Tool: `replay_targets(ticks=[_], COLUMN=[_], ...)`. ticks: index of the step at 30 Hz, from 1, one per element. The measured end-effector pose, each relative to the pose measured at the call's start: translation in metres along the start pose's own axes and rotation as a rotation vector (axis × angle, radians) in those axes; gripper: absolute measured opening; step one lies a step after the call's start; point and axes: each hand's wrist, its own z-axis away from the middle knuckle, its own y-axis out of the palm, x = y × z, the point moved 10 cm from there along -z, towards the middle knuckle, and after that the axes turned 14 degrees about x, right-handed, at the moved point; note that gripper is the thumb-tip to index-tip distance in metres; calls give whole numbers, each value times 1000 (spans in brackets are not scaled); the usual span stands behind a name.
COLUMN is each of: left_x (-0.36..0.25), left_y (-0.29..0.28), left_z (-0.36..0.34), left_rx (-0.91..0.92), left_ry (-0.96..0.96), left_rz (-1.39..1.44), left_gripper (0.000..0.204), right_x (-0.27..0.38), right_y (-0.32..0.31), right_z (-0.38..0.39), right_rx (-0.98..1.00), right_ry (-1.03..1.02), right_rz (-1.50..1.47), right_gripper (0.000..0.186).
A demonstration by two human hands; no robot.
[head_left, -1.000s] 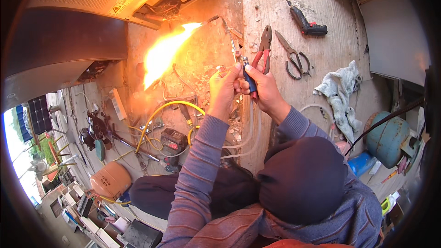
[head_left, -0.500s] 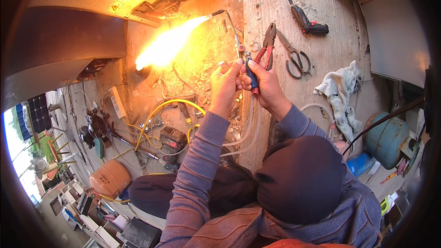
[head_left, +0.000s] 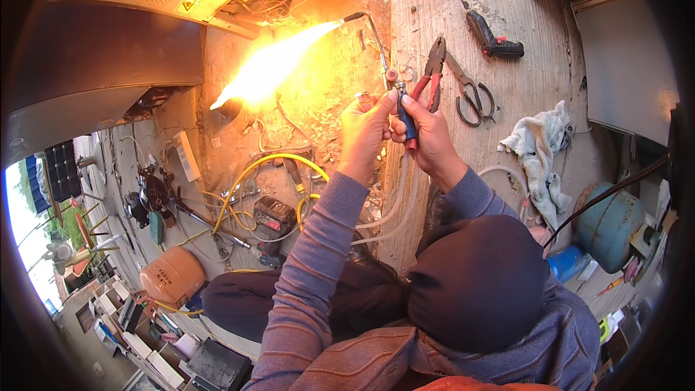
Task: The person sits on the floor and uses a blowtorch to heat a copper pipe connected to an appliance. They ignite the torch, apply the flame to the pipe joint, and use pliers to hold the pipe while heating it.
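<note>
A gas torch (head_left: 407,119) with a blue handle is held in front of me, its thin bent metal neck reaching up and away. From its tip a long bright flame (head_left: 279,65) streams to the left and toward me. My right hand (head_left: 436,137) is closed around the blue handle, thumb along it. My left hand (head_left: 364,137) is closed, fingertips pinching at the torch near its valve end; exactly what they touch is partly hidden. Pale hoses (head_left: 405,203) run from the handle's lower end. Red-handled pliers (head_left: 434,65) lie just beyond my right hand.
Scissors (head_left: 472,98), a black pistol-shaped tool (head_left: 492,38) and a rag (head_left: 539,145) lie to the right. Metal appliances (head_left: 123,51) stand left and top. A cordless drill (head_left: 273,217), a yellow hose (head_left: 250,174), an orange cylinder (head_left: 172,275) and a blue-green tank (head_left: 608,217) lie around.
The view has shifted slightly, so most things sit a little further right. The flame looks slightly narrower. Both hands keep their hold on the torch.
</note>
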Motion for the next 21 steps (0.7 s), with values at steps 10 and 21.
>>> replay_targets(ticks=[10,21], left_x=[1,-53], left_y=[2,19], left_z=[5,8], left_rx=[-17,-157], left_ry=[-25,211], left_rz=[68,-317], left_gripper=[26,30], right_x=[-4,-7], right_y=[-5,-2], right_z=[2,0], right_rx=[18,27], right_ry=[50,29], right_rz=[15,-75], right_gripper=[27,17])
